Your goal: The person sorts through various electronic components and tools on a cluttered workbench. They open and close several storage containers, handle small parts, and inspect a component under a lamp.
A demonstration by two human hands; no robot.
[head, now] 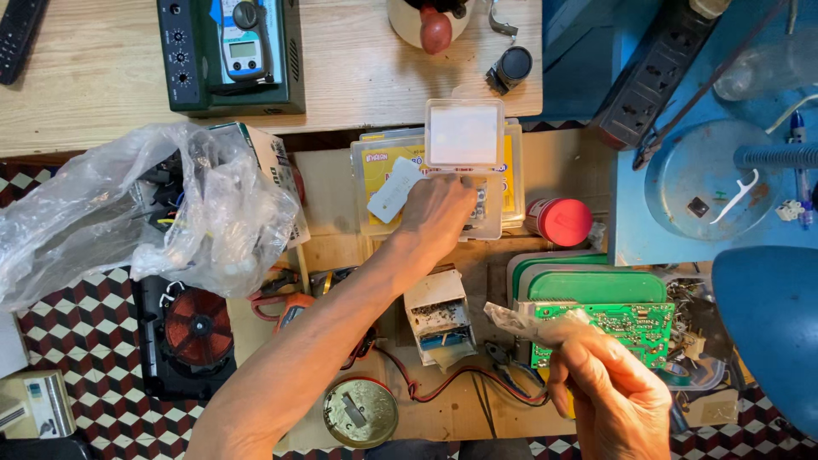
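My left hand (436, 215) rests in a clear plastic compartment box (494, 223) whose square lid (464, 134) stands open, frosted white; it sits on a stack of flat clear cases with a yellow printed label (381, 166) under their lids. A small white card (394, 191) leans just left of my fingers. At the top, a handheld meter (244, 38) with a small grey-green screen (243, 49) lies on a dark green instrument. To the left, a crumpled clear plastic bag (102, 213) covers a printed cardboard box (277, 166), white with a green edge. My right hand (609, 392) pinches a scrap of clear wrapper (520, 321).
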